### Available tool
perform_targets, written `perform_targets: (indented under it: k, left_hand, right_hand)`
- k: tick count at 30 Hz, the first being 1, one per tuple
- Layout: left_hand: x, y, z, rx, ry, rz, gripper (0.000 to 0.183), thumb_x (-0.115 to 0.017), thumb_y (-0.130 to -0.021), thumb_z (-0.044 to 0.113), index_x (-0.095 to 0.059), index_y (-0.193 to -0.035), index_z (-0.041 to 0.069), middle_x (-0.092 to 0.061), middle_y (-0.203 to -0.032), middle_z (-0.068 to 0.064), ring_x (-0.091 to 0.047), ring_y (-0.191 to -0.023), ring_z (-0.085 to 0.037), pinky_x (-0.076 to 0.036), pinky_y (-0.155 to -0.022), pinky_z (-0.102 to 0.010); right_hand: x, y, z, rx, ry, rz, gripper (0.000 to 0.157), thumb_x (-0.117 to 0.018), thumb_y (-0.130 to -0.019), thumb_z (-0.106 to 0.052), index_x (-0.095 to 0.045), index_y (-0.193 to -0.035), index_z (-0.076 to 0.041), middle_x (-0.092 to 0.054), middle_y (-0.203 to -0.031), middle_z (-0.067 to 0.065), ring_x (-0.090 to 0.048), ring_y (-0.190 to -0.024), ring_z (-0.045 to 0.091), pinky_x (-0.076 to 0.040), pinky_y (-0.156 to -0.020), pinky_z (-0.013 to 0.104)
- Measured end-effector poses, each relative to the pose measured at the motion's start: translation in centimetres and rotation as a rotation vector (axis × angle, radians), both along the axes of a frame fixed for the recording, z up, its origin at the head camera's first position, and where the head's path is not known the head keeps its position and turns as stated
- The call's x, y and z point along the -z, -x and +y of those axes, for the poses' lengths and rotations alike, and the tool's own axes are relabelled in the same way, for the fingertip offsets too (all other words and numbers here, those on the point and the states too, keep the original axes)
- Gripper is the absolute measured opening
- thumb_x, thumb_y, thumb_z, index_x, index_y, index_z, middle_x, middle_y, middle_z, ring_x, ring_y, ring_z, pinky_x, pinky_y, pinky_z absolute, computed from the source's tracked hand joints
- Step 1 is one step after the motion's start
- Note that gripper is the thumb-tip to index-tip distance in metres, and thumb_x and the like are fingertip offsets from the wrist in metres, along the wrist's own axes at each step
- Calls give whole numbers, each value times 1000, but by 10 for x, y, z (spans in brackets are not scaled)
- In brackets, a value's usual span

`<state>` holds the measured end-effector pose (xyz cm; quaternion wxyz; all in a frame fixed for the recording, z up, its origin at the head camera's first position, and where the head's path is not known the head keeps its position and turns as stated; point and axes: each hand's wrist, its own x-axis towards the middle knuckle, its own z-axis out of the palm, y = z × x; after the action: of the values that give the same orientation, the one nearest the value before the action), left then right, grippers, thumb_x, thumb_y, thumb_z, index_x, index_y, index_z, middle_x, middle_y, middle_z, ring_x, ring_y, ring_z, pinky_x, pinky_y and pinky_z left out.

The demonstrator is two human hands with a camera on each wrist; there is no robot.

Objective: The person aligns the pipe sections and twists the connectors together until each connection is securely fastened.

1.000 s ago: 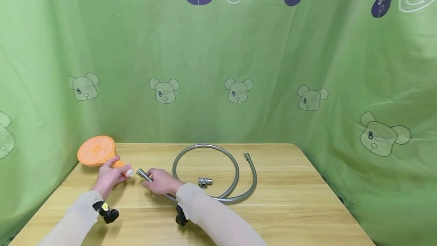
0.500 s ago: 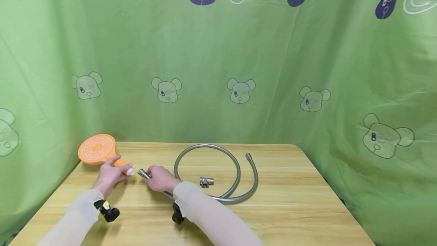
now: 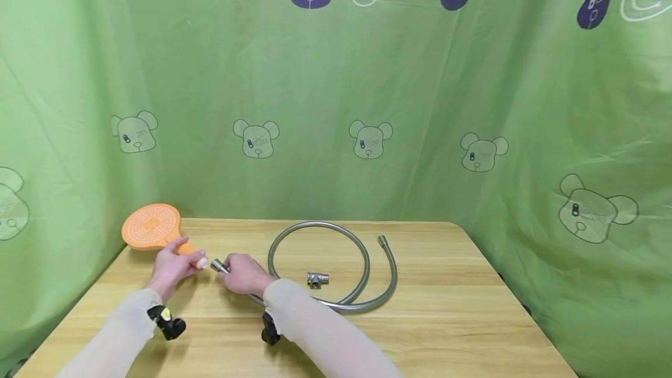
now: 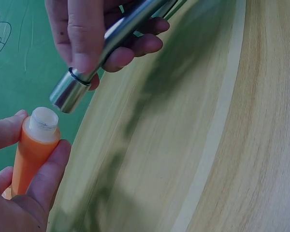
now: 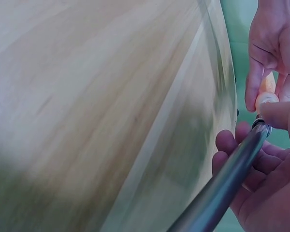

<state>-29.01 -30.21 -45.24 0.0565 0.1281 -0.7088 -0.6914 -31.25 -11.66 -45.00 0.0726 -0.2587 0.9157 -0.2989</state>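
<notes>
My left hand [image 3: 172,267] grips the handle of an orange shower head [image 3: 152,226], its round perforated face turned up at the table's far left corner. At the handle's end a white threaded tip [image 4: 43,119] points toward the hose. My right hand [image 3: 245,274] holds a silver shower hose [image 5: 222,188] just behind its metal end fitting [image 4: 69,93], thumb along it and fingers curled beneath. In the left wrist view, a small gap separates fitting and white tip. The rest of the hose loops across the table to the right, with its other end fitting [image 3: 382,241] lying free.
A small chrome tee valve [image 3: 317,279] lies inside the hose loop. The wooden table [image 3: 446,319] ends at a green patterned curtain [image 3: 315,179] at the back and sides. Black cameras [image 3: 170,326] are strapped to both wrists.
The shower head tip and the hose fitting have come slightly closer together, with the shower head shifting a little rightward and up. Both grips stay the same; the tee valve has not moved on the table.
</notes>
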Motion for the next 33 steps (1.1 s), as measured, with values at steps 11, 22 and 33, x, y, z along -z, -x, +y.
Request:
perform_targets:
  k: [11,22,33]
  left_hand:
    - [0,1,1,-6,57,-4,85,-68,-95,7,-12,-159,-1,-43,-136,-38,-67,-77,-8,-62,-76,-24]
    - [-3,1,3,-12,65,-2,84,-67,-96,9,-12,-159,-1,-44,-136,-37,-67,-78,-7,-62,-77,-25]
    - [-2,5,7,-24,54,0,84,-69,-95,8,-17,-160,3,-42,-141,-35,-67,-78,-6,-61,-78,-24]
  right_hand:
    - [1,1,-6,40,26,16,22,-65,-98,-37,-69,-93,-15,-57,-70,-7,-48,-56,8,-42,-49,23]
    - [2,-1,-9,54,89,10,16,-69,-96,-31,-69,-89,-16,-57,-68,-7,-48,-53,8,-41,-46,23]
    - [2,0,-8,31,73,37,17,-68,-97,-31,-67,-87,-17,-56,-66,-8,-46,-51,7,-40,-45,22]
